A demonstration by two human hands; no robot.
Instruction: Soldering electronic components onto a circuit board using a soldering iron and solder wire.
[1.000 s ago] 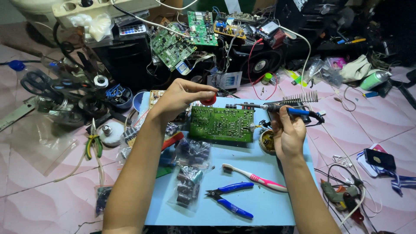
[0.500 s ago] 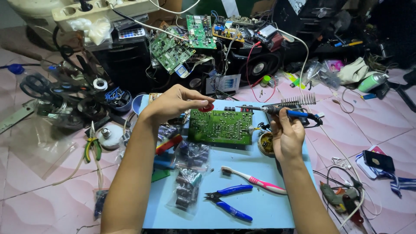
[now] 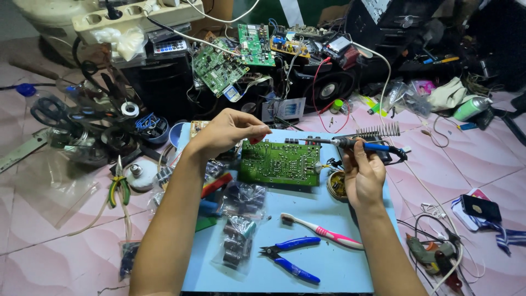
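Note:
A green circuit board (image 3: pixel 281 163) lies solder side up on a light blue mat (image 3: pixel 329 257). My left hand (image 3: pixel 227 131) hovers over the board's upper left corner, fingers pinched together at the tip; what they pinch is too small to tell. My right hand (image 3: pixel 362 174) grips a blue-handled soldering iron (image 3: pixel 350 144), its tip pointing left over the board's top edge. A small round tin (image 3: pixel 336 183) sits just right of the board, under my right hand.
On the mat lie a pink toothbrush (image 3: pixel 323 233), blue cutters (image 3: pixel 290 257) and bags of dark components (image 3: pixel 238 225). A coil iron stand (image 3: pixel 378 131), more circuit boards (image 3: pixel 230 60), a speaker (image 3: pixel 329 87), a power strip (image 3: pixel 131 16), yellow-green pliers (image 3: pixel 118 186) and cables crowd the pink tiled floor.
The view has shifted slightly. My left hand's fingers have drawn a little closer to the board's top edge; the soldering iron stays in nearly the same place.

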